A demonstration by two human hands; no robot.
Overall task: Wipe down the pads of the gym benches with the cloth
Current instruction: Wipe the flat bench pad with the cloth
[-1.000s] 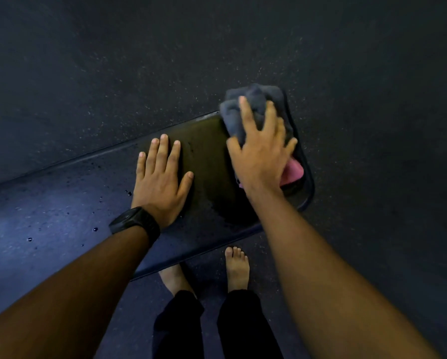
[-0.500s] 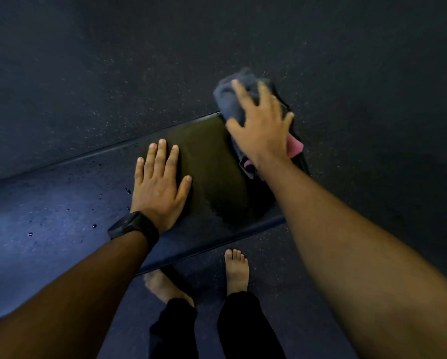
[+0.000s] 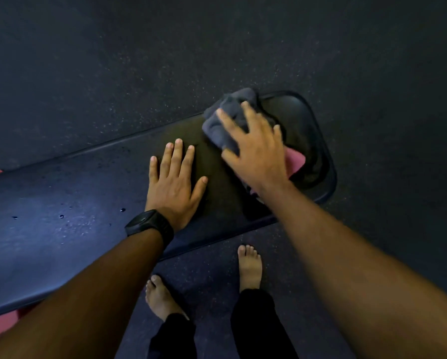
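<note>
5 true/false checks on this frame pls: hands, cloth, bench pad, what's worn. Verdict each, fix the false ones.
1. The right hand presses the cloth onto the bench pad, near its end. True.
2. The left hand has a grip on the cloth too. False: it lies flat on the bare pad, holding nothing.
3. A black watch is on the left wrist. True.
4. The person wears shoes. False: both feet are bare on the floor.
5. The cloth is pink all over. False: it is mostly grey, with a pink part showing beside the right hand.
</note>
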